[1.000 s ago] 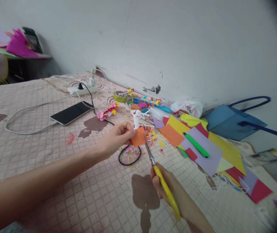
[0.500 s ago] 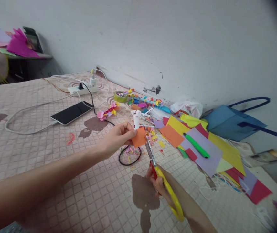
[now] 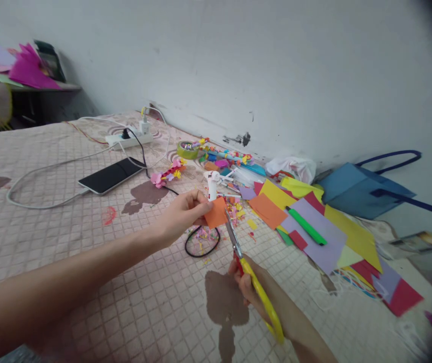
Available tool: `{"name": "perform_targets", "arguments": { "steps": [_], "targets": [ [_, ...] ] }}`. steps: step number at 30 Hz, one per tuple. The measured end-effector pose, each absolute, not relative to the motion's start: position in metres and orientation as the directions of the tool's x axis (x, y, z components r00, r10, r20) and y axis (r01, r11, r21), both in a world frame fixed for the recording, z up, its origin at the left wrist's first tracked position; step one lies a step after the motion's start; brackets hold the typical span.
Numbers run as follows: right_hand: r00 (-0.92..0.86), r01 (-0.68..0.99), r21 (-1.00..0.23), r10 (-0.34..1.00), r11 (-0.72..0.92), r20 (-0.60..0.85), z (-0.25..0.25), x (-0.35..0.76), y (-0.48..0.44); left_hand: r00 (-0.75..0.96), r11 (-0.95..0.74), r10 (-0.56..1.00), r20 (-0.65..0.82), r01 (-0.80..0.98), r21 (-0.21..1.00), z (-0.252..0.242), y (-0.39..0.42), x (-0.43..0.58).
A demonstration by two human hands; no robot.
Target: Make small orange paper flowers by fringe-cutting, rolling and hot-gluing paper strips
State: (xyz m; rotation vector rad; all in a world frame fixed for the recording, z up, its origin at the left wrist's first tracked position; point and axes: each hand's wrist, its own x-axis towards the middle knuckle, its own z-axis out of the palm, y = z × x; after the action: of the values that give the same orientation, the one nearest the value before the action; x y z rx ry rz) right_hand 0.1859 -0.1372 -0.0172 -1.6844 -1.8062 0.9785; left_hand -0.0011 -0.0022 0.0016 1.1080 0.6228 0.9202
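Pinched between the thumb and fingers of my left hand [image 3: 191, 209] is a small orange piece of paper [image 3: 216, 213]. My right hand [image 3: 249, 285] grips a pair of scissors [image 3: 258, 287] with yellow and red handles. The blades point up and away from me, and their tips meet the right edge of the orange paper. Just behind the paper, a white glue gun [image 3: 211, 184] stands on the covered surface, with colourful paper scraps [image 3: 234, 206] around it. A black cord [image 3: 202, 256] loops below my left hand.
Coloured paper sheets [image 3: 316, 222] lie to the right with a green marker [image 3: 306, 227] on them. A blue bag [image 3: 359, 189] leans by the wall. On the left are a phone [image 3: 112, 175] on a cable and a power strip [image 3: 129, 138]. Green tape [image 3: 187, 150] sits farther back.
The scissors' yellow handle has swung slightly inward, towards the other handle, with the blades at the orange paper's edge. My left hand holds the paper in nearly the same place.
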Motion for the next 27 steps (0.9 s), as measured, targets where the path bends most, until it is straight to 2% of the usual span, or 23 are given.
{"name": "perform_targets", "arguments": {
  "steps": [8, 15, 20, 27],
  "targets": [
    [-0.138, 0.644, -0.765, 0.983, -0.007, -0.125, -0.012, 0.181, -0.134, 0.488, 0.161, 0.873, 0.007, -0.302, 0.940, 0.002, -0.003, 0.000],
    [-0.037, 0.629, -0.771, 0.988, -0.093, -0.150, -0.015, 0.178, -0.133, 0.491, 0.158, 0.871, 0.009, -0.299, 0.941, 0.003, -0.002, -0.001],
    [0.008, 0.547, -0.809, 0.968, -0.216, -0.253, -0.018, 0.180, -0.130, 0.495, 0.154, 0.869, 0.022, -0.312, 0.938, 0.003, -0.002, -0.002],
    [-0.136, 0.628, -0.778, 0.981, -0.023, -0.138, -0.006, 0.182, -0.137, 0.511, 0.161, 0.859, 0.020, -0.308, 0.938, 0.003, -0.002, -0.002]
  ]
}}
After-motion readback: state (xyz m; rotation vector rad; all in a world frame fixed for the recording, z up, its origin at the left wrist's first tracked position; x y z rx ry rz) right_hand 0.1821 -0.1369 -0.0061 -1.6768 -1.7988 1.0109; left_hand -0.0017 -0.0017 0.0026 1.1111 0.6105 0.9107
